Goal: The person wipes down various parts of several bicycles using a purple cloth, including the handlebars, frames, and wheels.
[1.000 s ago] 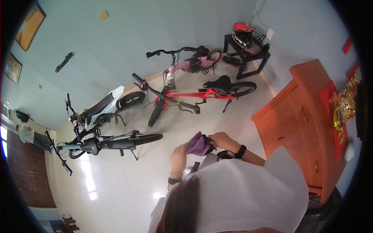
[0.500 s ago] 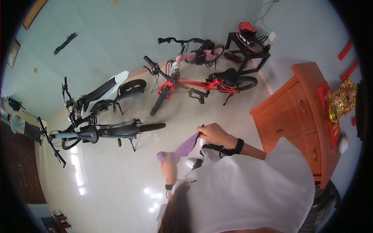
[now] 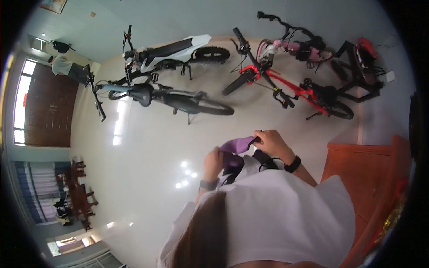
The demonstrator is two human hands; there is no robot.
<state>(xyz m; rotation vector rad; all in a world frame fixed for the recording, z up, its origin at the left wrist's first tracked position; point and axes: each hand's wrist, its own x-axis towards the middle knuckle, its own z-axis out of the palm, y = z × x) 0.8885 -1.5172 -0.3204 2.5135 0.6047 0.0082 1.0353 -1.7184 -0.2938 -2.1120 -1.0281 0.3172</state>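
Observation:
A strip of purple cloth (image 3: 237, 145) with a dark edge spans the gap between my two hands, in front of my white shirt. My left hand (image 3: 213, 163) is closed round its left end, where a darker purple fold hangs down. At the other end, my right hand (image 3: 273, 142) pinches the cloth by its dark-edged tip. Its middle bows upward rather than being pulled straight. Black straps or cords show just below the cloth, partly hidden by it and my shirt.
Ahead stand a grey-blue bike (image 3: 178, 100), a white dirt bike (image 3: 178, 52), a red bicycle (image 3: 286, 82) and a pink bicycle (image 3: 292, 47). A wooden cabinet (image 3: 353, 174) is close on my right. Far left, a person (image 3: 67, 68) stands near a brown door (image 3: 49, 107).
The view has swung left, so the bikes and cabinet sit farther right. My hands are closer together and more level; the purple cloth, stretched slantwise before, now bends and shows a darker fold.

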